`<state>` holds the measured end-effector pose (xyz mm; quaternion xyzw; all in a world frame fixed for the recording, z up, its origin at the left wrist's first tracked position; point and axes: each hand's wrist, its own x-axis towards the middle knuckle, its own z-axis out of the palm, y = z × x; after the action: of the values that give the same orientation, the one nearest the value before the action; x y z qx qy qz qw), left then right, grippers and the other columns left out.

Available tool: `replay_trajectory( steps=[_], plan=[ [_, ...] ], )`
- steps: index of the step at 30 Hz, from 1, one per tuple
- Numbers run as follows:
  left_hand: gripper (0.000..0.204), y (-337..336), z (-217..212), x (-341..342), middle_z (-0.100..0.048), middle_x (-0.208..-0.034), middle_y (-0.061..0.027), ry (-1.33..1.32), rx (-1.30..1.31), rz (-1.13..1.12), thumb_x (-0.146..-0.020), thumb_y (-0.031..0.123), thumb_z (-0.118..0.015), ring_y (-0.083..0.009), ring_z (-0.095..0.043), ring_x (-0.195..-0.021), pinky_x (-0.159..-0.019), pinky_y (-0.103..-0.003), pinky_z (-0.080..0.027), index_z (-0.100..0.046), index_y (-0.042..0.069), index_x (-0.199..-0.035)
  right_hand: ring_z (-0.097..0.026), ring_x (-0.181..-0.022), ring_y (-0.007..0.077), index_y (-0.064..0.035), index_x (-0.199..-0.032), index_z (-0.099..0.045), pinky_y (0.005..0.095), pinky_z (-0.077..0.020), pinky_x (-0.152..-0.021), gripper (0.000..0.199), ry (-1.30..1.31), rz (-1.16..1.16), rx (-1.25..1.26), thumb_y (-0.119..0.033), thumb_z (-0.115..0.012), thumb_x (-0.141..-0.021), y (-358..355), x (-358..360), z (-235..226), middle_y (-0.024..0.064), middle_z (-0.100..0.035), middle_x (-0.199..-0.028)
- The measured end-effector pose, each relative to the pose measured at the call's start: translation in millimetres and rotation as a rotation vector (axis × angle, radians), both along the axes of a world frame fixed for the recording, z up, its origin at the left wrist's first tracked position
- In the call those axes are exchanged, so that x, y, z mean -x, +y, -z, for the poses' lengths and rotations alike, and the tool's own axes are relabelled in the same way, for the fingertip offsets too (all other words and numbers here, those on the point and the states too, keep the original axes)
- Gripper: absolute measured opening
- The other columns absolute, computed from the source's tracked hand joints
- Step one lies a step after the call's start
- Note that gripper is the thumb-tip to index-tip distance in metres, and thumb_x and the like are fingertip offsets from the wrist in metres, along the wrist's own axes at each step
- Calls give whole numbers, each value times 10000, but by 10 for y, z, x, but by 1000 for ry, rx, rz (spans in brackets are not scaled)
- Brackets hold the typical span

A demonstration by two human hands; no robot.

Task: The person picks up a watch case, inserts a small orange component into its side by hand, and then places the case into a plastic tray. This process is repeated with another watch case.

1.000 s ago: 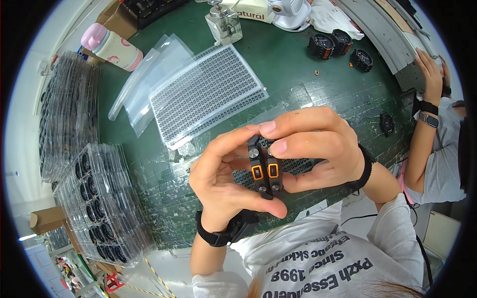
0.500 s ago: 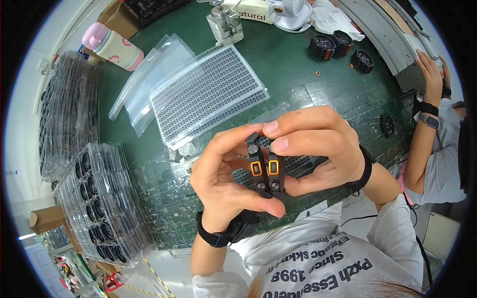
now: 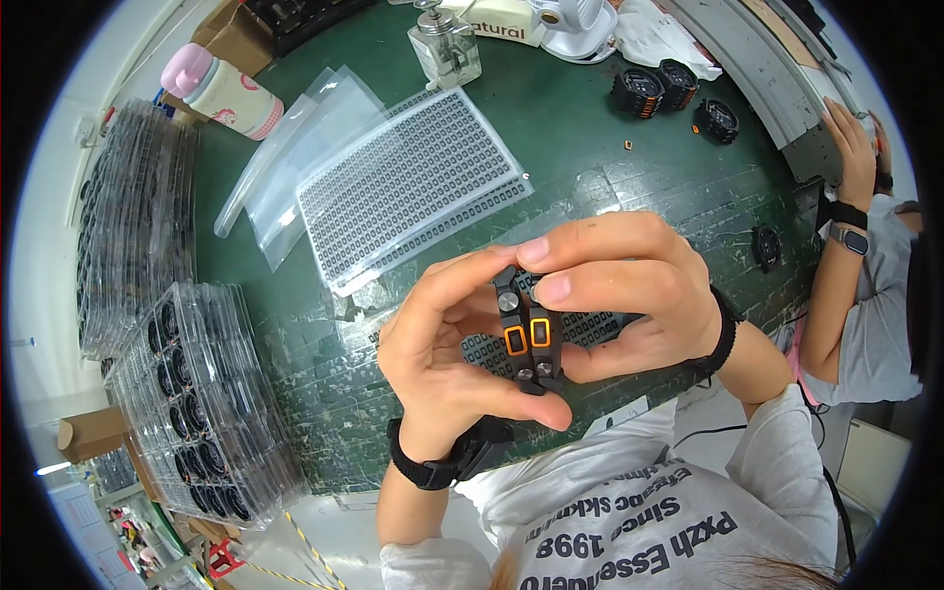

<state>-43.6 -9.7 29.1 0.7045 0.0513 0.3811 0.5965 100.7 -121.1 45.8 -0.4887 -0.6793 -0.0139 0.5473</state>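
My left hand (image 3: 418, 344) is closed on a black watch case (image 3: 511, 320), seen edge-on. On its side are an orange rectangular frame and round silver buttons. My right hand (image 3: 639, 285) grips a second black watch case (image 3: 547, 354) by its edges, with a matching orange frame. The two cases stand upright side by side, seemingly touching; fingers hide their faces and backs. Beneath my hands, partly covered, lies a sheet of small dark stickers (image 3: 595, 329). Beyond them rests a larger stack of sticker sheets (image 3: 408, 187) beside clear plastic film (image 3: 275, 211).
Clear trays of black round parts (image 3: 187, 393) are stacked at left. A pink-lidded bottle (image 3: 231, 98), a glass pump dispenser (image 3: 445, 54) and a white fan (image 3: 575, 25) stand at the back. Several watch cases (image 3: 639, 93) lie at back right; a co-worker's arm (image 3: 836, 285) is at far right.
The left watch case has tilted and shifted slightly down and right, closer against the other one. My right hand has barely moved.
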Motion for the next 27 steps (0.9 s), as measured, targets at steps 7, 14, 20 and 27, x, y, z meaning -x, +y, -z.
replay_trajectory(
  steps=[7, 14, 20, 27],
  plan=[
    [949, -22, 22, 20, -588, -996, -73, 42, 97, 34, -335, 409, -883, -89, -565, -743, -639, -228, -532, -572, -9, -1128, -627, -911, 245, -85, -1036, -561, 298, -517, -678, 574, -24, -2, -25, -51, -842, -538, 28, -19, 19, 108, -550, -1120],
    [926, -19, 62, 27, -564, -1044, -84, 80, 232, 92, -358, 337, -900, -119, -574, -813, -649, -265, -576, -550, -10, -1141, -630, -927, 239, -91, -1047, -561, 292, -515, -704, 566, -27, -12, 30, -37, -829, -552, 4, -48, 18, 112, -566, -1142],
    [883, 17, 19, 36, -555, -1086, -91, 129, 272, 160, -398, 240, -911, -179, -617, -907, -697, -288, -584, -526, -14, -1152, -636, -923, 244, -98, -1058, -568, 305, -530, -710, 551, 10, -16, 39, -53, -823, -572, 30, 2, 75, 127, -560, -1158],
    [801, 15, -7, 19, -579, -1089, -120, 105, 384, 193, -477, 75, -891, -180, -621, -900, -713, -307, -585, -506, -36, -1169, -633, -928, 268, -99, -1087, -558, 314, -543, -712, 537, -54, 48, 77, -104, -815, -616, 2, 51, 67, 142, -559, -1161]
  ],
)
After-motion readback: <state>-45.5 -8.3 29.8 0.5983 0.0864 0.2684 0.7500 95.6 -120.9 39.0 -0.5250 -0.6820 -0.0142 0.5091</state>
